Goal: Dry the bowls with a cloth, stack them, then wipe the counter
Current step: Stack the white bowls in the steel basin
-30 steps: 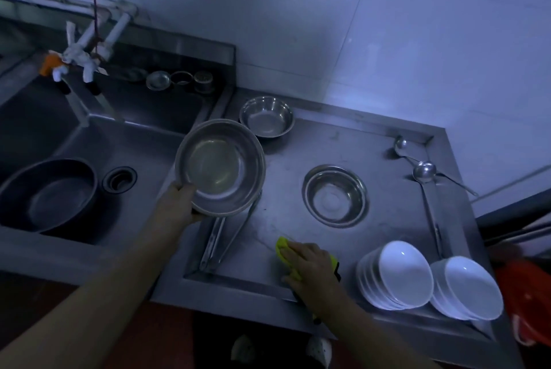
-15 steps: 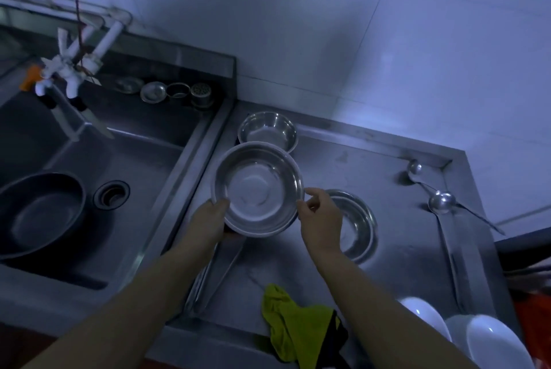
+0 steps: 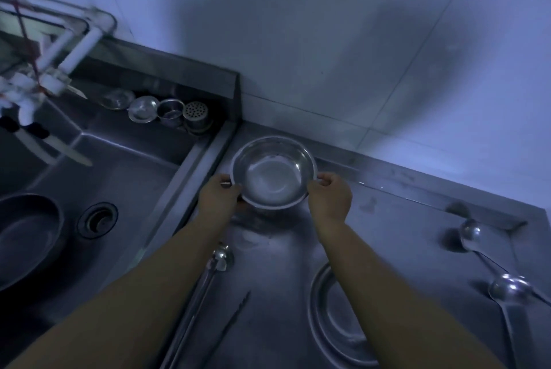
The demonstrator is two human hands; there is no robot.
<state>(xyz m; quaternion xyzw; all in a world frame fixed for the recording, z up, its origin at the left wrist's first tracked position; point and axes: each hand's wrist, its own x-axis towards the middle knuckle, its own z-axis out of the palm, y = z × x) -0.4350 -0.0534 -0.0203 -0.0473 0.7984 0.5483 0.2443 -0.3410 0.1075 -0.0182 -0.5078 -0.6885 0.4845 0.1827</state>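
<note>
Fingers of both hands curl over the rim of a steel bowl (image 3: pixel 273 172) at the back of the counter (image 3: pixel 387 237), near the wall: the left hand (image 3: pixel 220 196) pinches its left edge, the right hand (image 3: pixel 330 195) its right edge. Whether another bowl sits under it I cannot tell. A second steel bowl (image 3: pixel 335 321) lies nearer, partly hidden by the right forearm. Tongs (image 3: pixel 205 294) rest between the arms, ladles (image 3: pixel 489 264) to the right, the sink (image 3: pixel 125 189) to the left.
</note>
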